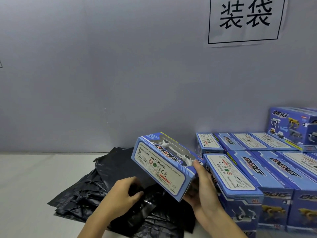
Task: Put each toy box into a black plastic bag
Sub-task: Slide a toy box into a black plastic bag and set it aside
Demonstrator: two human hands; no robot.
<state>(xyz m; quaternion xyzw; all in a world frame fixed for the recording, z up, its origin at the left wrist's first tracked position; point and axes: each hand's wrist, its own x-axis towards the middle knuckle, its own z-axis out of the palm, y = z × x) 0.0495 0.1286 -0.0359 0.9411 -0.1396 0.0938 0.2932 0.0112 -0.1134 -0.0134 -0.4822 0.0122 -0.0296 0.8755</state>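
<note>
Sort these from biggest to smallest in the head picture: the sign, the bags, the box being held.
1. Bags, the widest.
2 and 3. Sign and box look alike; the box is nearer, so no ranking.

Open worktop (25, 177) to the left of the heap of black bags (103, 182), wall (120, 83) closing off the far edge, stacked toy boxes (267, 169) blocking the whole right side, one held box (164, 167) tilted above the bags, just beside the nearest stack.
</note>
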